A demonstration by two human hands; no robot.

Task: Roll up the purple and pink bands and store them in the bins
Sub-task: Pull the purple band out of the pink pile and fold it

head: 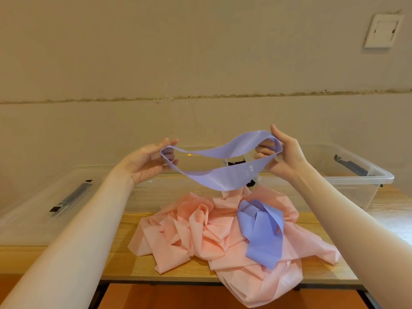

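Above wooden table [124,221]; purple band [223,166] looped round both hands' fingers [263,150].

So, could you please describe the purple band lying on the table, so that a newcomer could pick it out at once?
Start at the wooden table in front of the two clear bins. On it is a heap of pink bands, and the purple band lies crumpled on the heap's right side. It is the only purple thing resting there; the other purple band hangs in the air, held by both hands.
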